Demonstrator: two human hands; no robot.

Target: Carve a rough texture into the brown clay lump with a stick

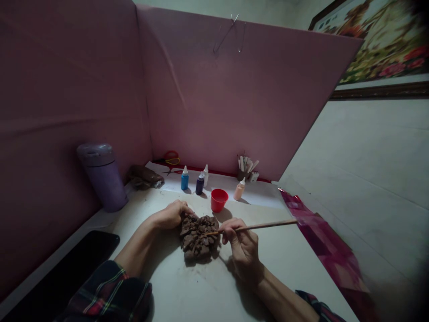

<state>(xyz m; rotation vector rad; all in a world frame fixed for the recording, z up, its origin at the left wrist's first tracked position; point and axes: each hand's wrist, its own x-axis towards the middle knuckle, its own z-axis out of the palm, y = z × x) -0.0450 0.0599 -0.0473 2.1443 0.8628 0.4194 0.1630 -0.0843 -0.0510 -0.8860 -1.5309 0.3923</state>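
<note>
A lump of brown clay (199,241) with a rough, ridged and petal-like top lies on the white table. My left hand (172,213) holds the clay at its far left edge, the fingers closed against it and partly hidden. Between the fingertips of my right hand (241,243) is a thin wooden stick (268,225), gripped like a pencil. One end of the stick touches the middle of the clay, while the other points out to the right. Just behind the clay stands a small red cup (219,201).
Small bottles stand behind: blue (184,180), dark purple (200,184), white (205,176) and peach (239,190). Further back are scissors (171,162) and a pot of tools (245,170). Left are a purple tumbler (103,179), wrapped brown clay (145,177) and a black phone-like slab (77,268).
</note>
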